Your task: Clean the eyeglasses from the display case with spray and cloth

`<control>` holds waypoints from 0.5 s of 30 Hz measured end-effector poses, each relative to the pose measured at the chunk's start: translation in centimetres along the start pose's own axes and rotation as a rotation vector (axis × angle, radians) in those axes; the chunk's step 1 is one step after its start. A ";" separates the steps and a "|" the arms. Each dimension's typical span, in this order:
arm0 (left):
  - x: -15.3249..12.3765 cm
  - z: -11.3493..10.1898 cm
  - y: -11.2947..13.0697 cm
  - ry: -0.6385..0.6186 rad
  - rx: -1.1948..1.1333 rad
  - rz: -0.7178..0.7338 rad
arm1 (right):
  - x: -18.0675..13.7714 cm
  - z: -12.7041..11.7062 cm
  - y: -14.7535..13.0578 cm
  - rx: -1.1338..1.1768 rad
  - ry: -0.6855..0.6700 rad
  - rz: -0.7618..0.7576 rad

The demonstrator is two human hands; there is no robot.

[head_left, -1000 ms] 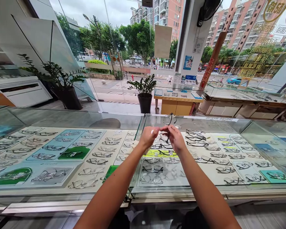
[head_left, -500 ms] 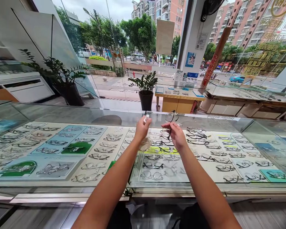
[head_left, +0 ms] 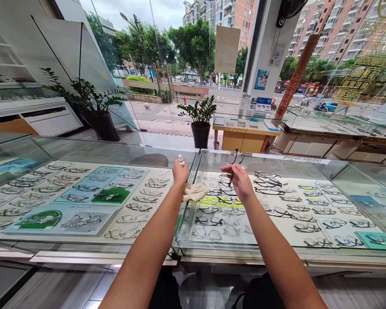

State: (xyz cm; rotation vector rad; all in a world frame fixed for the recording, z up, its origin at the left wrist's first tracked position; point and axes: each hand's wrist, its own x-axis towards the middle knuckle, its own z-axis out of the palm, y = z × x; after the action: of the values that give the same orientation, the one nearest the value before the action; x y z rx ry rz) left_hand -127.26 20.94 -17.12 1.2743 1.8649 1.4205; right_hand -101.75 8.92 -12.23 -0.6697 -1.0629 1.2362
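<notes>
My left hand [head_left: 180,174] is closed around a small white spray bottle [head_left: 181,159], whose top sticks up above the fingers. To its right, my right hand [head_left: 242,181] grips a pair of glasses [head_left: 234,157]. The dark frame stands up beyond the fingertips, and one dark temple hangs down by the palm. Below and just right of my left hand, a crumpled beige cloth [head_left: 197,192] lies on the glass counter top [head_left: 154,150]. The fingers of my left hand are partly hidden by the back of the hand.
Under the glass, rows of glasses [head_left: 207,221] lie on white, blue and green boards on both sides. A seam [head_left: 193,171] splits the two counter cases. Beyond stand a potted plant [head_left: 201,133], a low display table [head_left: 241,139] and large street windows.
My left hand has moved left with the spray bottle, away from the glasses, uncovering more of the cloth. My right hand stays nearly in place. The view has shifted slightly left.
</notes>
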 end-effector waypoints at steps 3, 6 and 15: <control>-0.3 0.0 0.2 -0.015 0.016 -0.021 | 0.0 0.1 -0.1 0.016 -0.006 -0.001; -1.2 -0.1 1.3 0.046 0.039 -0.026 | 0.0 0.1 -0.2 0.023 -0.008 0.006; -6.5 -4.6 9.1 -0.128 0.042 0.517 | 0.3 -0.5 -0.5 0.001 0.005 -0.002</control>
State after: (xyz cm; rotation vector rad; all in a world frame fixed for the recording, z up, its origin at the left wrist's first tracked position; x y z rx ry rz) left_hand -124.42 13.30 -8.14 1.9177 1.5499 1.5004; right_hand -101.07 9.13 -11.87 -0.6710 -1.0589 1.2327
